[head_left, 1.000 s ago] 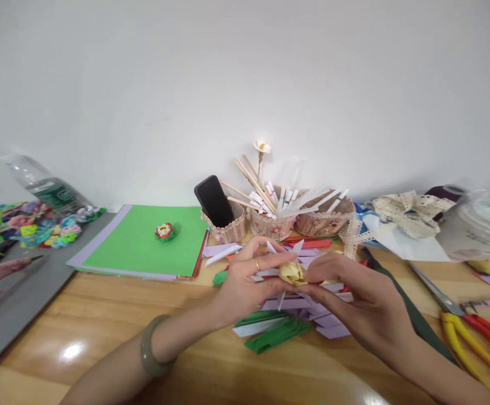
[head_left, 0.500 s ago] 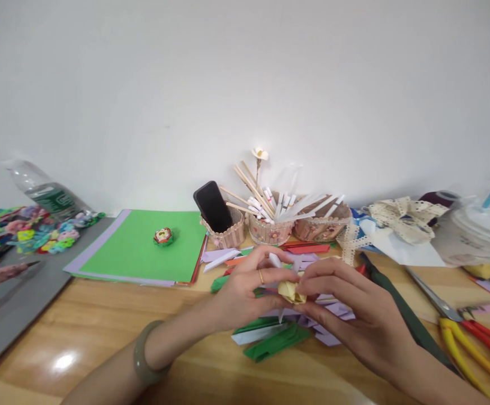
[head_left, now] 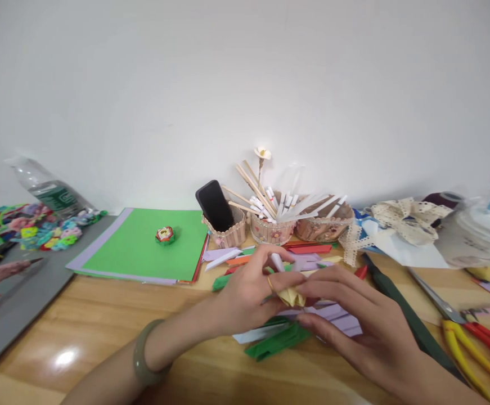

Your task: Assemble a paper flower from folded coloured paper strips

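Observation:
A small piece of folded yellow paper (head_left: 291, 296) is between my two hands, over a pile of folded paper strips. My left hand (head_left: 245, 295), with a ring and a bangle, is closed on it, and a pale lavender strip (head_left: 277, 261) sticks up by its index finger. My right hand (head_left: 358, 318) has its fingertips against the yellow paper's right side, its thumb lying a little lower. The fingers partly hide the piece. Green folded strips (head_left: 276, 340) and lavender strips (head_left: 346, 322) lie beneath.
A small paper flower (head_left: 165, 235) sits on green sheets (head_left: 122, 242) at left. Baskets (head_left: 272, 232) of sticks and pens, one with a black phone (head_left: 214, 205), line the wall. Yellow-and-red-handled scissors (head_left: 455, 326), a dark green tool (head_left: 400, 304) and lace ribbon (head_left: 409, 216) lie right.
My right thumb has dropped away from the yellow paper's underside, while the right fingers stay on it. The yellow piece has tilted slightly in my left hand.

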`<control>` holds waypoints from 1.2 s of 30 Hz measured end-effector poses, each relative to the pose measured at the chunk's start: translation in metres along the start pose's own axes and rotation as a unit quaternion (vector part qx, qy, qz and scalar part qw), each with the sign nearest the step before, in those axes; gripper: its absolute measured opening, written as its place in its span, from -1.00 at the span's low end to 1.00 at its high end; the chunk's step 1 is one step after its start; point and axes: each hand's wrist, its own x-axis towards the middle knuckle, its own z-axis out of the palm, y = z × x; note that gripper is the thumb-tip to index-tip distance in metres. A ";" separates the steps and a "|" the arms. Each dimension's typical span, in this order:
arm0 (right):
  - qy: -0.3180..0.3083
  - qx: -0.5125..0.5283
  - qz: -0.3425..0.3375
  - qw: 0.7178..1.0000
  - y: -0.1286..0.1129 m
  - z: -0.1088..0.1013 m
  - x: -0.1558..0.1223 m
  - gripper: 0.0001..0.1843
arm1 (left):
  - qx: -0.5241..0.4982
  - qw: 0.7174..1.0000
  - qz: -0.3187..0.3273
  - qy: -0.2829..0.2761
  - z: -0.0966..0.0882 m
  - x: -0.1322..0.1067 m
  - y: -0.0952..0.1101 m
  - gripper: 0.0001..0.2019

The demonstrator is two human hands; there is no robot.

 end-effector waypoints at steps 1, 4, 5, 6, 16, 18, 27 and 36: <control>0.002 -0.009 0.002 1.000 0.000 0.000 0.000 -0.79 | 0.011 1.000 0.007 0.006 0.000 0.000 0.000 -0.63; 0.010 -0.042 0.005 0.999 -0.002 0.000 -0.003 -0.79 | 0.052 0.998 0.004 0.020 0.002 -0.003 -0.001 -0.69; 0.011 -0.054 0.004 0.998 -0.002 0.000 -0.003 -0.79 | 0.070 0.997 0.000 0.027 0.003 -0.004 -0.001 -0.71; 0.009 -0.068 0.002 0.998 -0.003 0.001 -0.004 -0.79 | 0.090 0.995 -0.004 0.032 0.004 -0.006 -0.001 -0.73; 0.022 -0.203 -0.026 0.979 0.002 0.008 -0.012 -0.80 | 0.215 0.975 0.007 0.048 0.006 -0.006 0.006 -0.78; 0.019 -0.234 -0.044 0.971 0.006 0.009 -0.016 -0.79 | 0.207 0.977 -0.002 0.044 0.006 -0.006 0.007 -0.77; 0.037 -0.140 -0.032 0.989 0.009 0.003 -0.008 -0.80 | -0.079 0.977 -0.193 -0.045 -0.003 0.002 0.010 -0.81; -0.089 -0.092 0.026 0.991 0.011 0.004 -0.003 -0.56 | -0.123 0.966 -0.222 -0.049 0.001 0.005 0.005 -0.58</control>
